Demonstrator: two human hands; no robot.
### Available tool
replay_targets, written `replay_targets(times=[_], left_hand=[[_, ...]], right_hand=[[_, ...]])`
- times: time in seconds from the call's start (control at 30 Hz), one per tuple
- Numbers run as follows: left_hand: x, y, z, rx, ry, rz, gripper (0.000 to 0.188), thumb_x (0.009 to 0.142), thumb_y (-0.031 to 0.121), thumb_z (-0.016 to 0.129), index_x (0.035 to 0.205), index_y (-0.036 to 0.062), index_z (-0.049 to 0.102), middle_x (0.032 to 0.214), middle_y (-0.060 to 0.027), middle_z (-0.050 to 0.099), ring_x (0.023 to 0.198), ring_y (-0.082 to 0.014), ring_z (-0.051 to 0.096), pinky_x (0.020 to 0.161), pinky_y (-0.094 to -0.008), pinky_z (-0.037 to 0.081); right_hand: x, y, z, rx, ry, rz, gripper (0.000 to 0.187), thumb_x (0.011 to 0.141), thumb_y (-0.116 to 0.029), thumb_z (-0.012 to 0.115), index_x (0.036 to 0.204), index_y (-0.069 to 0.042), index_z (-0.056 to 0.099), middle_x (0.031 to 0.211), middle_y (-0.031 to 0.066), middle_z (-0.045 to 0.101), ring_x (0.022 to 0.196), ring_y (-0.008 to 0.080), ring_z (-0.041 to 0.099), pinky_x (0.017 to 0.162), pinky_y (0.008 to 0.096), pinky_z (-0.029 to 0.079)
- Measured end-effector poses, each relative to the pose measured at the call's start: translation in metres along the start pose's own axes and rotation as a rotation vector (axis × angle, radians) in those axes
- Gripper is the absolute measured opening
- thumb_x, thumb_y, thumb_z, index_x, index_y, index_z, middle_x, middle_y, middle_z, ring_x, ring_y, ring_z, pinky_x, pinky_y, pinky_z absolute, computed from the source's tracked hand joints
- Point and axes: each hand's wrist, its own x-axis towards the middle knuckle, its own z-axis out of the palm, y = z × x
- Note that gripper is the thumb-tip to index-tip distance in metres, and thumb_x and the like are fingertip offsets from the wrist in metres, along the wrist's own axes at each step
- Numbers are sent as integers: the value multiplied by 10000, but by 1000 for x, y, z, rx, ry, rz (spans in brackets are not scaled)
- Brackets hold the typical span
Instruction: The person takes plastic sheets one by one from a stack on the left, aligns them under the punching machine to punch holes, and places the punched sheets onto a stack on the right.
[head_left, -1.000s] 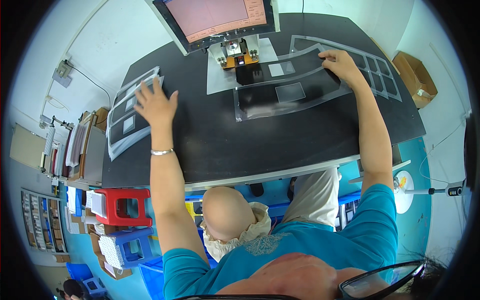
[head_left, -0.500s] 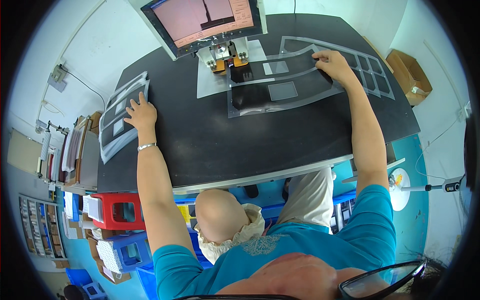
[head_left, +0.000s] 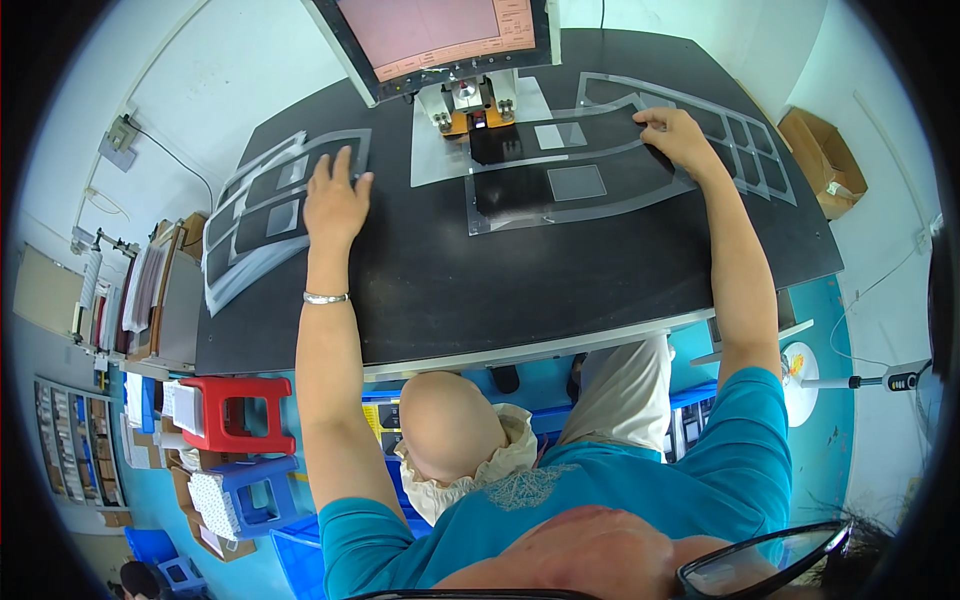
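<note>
My left hand (head_left: 337, 200) lies palm down with fingers spread on a clear film sheet with dark panels (head_left: 258, 228). This sheet juts out to the right from a pile of similar sheets (head_left: 235, 276) at the table's left. On the right, my right hand (head_left: 675, 138) pinches the far right part of another clear sheet with dark panels (head_left: 520, 192). That sheet's left end reaches under the head of a small bench machine (head_left: 468, 108) with orange plates.
Above the machine stands a monitor (head_left: 440, 35). More clear framed sheets (head_left: 755, 155) lie at the table's right, beside a cardboard box (head_left: 822, 160) beyond the edge. A red stool (head_left: 245, 390) and a blue stool (head_left: 262, 480) stand at lower left.
My left hand has moved right and slightly away from me, and the top sheet has shifted right off the pile. My right hand keeps its pinch. The monitor picture has lost its dark shape.
</note>
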Motion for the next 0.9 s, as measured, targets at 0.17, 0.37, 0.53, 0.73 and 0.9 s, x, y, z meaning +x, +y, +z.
replay_targets(times=[0.17, 0.37, 0.53, 0.73, 0.9], left_hand=[[6, -8, -24, -275, -2, 181, 525, 935, 326, 609, 1418, 153, 495, 1470, -218, 437, 1337, -385, 443, 1101, -441, 379], [-16, -53, -52, -55, -249, 163, 755, 720, -105, 540, 1411, 197, 505, 1480, -155, 450, 1354, -341, 436, 1103, -413, 387], [-19, -54, -48, 40, -406, 26, 810, 686, -146, 594, 1409, 207, 503, 1454, -111, 486, 1347, -320, 446, 1096, -391, 395], [-14, -35, -18, 125, 20, 318, 390, 895, 128, 638, 1279, 183, 601, 1246, -76, 622, 1199, -300, 560, 968, -463, 448], [-14, 1, -5, -1, 58, 377, 318, 897, 121, 636, 1214, 144, 633, 1091, -76, 647, 1010, -305, 626, 913, -441, 477]], right_hand=[[-3, -9, -5, 4, 16, 40, 380, 826, -105, 612, 1184, 8, 672, 960, 102, 662, 868, 167, 614, 811, 290, 484], [-1, -1, -6, 14, 11, 34, 380, 827, -102, 606, 1185, 6, 673, 984, 112, 661, 897, 179, 622, 825, 292, 484], [0, 2, -5, 15, -6, 25, 381, 829, -105, 612, 1189, 7, 671, 1003, 118, 664, 904, 180, 622, 838, 294, 487], [1, -2, -4, 67, -24, 60, 381, 830, -89, 608, 1190, 18, 667, 998, 116, 666, 908, 178, 621, 834, 293, 490], [1, -4, -5, 99, -58, 72, 372, 830, -86, 606, 1180, 23, 670, 978, 111, 661, 898, 170, 612, 815, 289, 488]])
